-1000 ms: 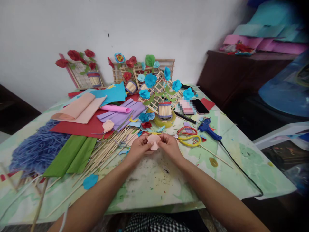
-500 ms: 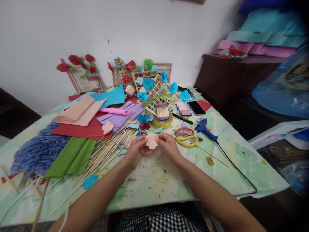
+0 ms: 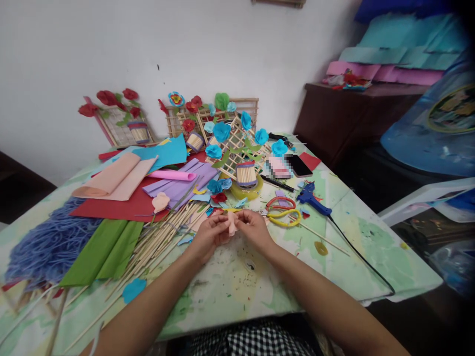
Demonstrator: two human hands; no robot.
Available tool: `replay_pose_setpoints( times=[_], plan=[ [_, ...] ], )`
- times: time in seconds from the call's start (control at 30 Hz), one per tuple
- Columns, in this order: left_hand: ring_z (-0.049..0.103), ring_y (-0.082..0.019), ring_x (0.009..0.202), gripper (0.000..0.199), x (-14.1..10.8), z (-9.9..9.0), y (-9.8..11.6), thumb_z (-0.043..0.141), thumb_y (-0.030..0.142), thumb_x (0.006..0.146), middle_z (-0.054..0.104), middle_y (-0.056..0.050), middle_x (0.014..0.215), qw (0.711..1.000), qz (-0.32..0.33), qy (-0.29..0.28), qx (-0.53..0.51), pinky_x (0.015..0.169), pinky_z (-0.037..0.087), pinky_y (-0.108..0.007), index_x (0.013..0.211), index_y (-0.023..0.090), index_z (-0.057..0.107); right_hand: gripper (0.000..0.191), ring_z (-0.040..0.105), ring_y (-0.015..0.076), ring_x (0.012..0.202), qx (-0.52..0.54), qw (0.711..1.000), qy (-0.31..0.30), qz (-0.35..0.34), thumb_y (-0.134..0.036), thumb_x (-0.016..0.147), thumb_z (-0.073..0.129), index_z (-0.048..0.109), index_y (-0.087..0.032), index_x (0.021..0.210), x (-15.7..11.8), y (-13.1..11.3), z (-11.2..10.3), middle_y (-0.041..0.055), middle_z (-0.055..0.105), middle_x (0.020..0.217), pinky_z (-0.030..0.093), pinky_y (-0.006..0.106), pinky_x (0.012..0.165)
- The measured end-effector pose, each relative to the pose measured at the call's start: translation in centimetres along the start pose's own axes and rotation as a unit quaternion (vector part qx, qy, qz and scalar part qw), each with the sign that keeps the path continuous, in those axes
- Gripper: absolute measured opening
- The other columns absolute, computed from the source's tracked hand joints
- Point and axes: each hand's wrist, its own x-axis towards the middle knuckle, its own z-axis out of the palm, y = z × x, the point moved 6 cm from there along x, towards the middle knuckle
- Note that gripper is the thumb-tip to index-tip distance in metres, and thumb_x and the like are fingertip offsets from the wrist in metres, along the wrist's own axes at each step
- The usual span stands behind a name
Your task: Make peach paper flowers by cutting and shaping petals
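Observation:
Between my two hands is a pale pink paper flower cutout (image 3: 232, 223), bent in the middle and partly hidden by my fingers. My left hand (image 3: 212, 236) pinches its left side, and my right hand (image 3: 254, 228) pinches its right side. Both are held just above the table near its front middle. Right of my right hand lie scissors (image 3: 284, 217) with red and yellow handles. To the left, a peach paper flower (image 3: 161, 202) on a stem rests near a bundle of thin wooden sticks (image 3: 163, 240).
A blue glue gun (image 3: 313, 199) with a black cord lies to the right. Behind my hands stands a stick lattice (image 3: 237, 148) with blue paper flowers. Blue yarn (image 3: 52, 242), green paper (image 3: 100, 249) and peach paper (image 3: 115, 178) cover the left side of the table (image 3: 356, 257).
The pink paper cutout was spread fairly flat between my fingers and is now bent, showing a narrower shape. My hands have drawn slightly closer together. The view has shifted a little.

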Motion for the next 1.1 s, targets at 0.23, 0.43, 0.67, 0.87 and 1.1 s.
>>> replay_pose_setpoints(
  times=[0.23, 0.43, 0.67, 0.87, 1.1],
  plan=[
    [0.053, -0.009, 0.054, 0.028, -0.1, -0.3, 0.7, 0.078, 0.03, 0.057, 0.06, 0.001, 0.064, 0.989, 0.062, 0.051, 0.124, 0.05, 0.041, -0.019, 0.073, 0.014, 0.062, 0.028, 0.05, 0.0128, 0.063, -0.049, 0.997, -0.004, -0.057, -0.037, 0.082, 0.047, 0.06, -0.015, 0.069, -0.4, -1.0, -0.2, 0.0004, 0.056, 0.065, 0.04, 0.024, 0.061],
    [0.054, -0.01, 0.056, 0.026, -0.4, 0.0, 1.2, 0.076, 0.029, 0.057, 0.061, 0.0, 0.066, 0.983, 0.08, 0.032, 0.161, 0.052, 0.04, -0.021, 0.074, 0.014, 0.064, 0.012, 0.055, 0.0129, 0.061, -0.089, 0.995, 0.028, -0.043, -0.026, 0.072, 0.058, 0.063, -0.016, 0.071, -0.4, -0.9, -0.4, 0.0003, 0.062, 0.065, 0.043, 0.024, 0.059],
    [0.048, -0.007, 0.051, 0.024, -0.2, -0.4, 0.6, 0.075, 0.03, 0.059, 0.057, 0.002, 0.059, 0.993, 0.044, 0.048, 0.096, 0.05, 0.036, -0.018, 0.072, 0.013, 0.063, 0.008, 0.059, 0.0176, 0.077, -0.148, 0.973, 0.061, -0.168, -0.019, 0.072, 0.061, 0.068, -0.02, 0.076, -0.8, -2.4, -0.7, 0.0032, 0.067, 0.077, 0.046, 0.031, 0.074],
    [0.045, -0.005, 0.049, 0.018, -0.4, -0.3, 0.9, 0.073, 0.026, 0.061, 0.053, 0.003, 0.055, 0.997, 0.055, 0.039, 0.032, 0.049, 0.036, -0.017, 0.07, 0.013, 0.063, 0.018, 0.056, 0.0197, 0.086, -0.252, 0.917, 0.03, -0.307, -0.012, 0.075, 0.057, 0.069, -0.024, 0.083, -2.0, -3.8, 0.4, 0.0037, 0.067, 0.087, 0.046, 0.036, 0.078],
    [0.048, -0.007, 0.055, 0.014, -0.5, -0.2, 1.3, 0.069, 0.027, 0.068, 0.053, 0.002, 0.06, 0.996, 0.082, 0.019, 0.011, 0.054, 0.04, -0.018, 0.069, 0.015, 0.062, 0.023, 0.055, 0.0194, 0.087, -0.283, 0.899, 0.027, -0.332, -0.011, 0.08, 0.052, 0.07, -0.025, 0.086, -2.2, -4.1, 0.5, 0.0039, 0.068, 0.089, 0.045, 0.037, 0.077]
  ],
)
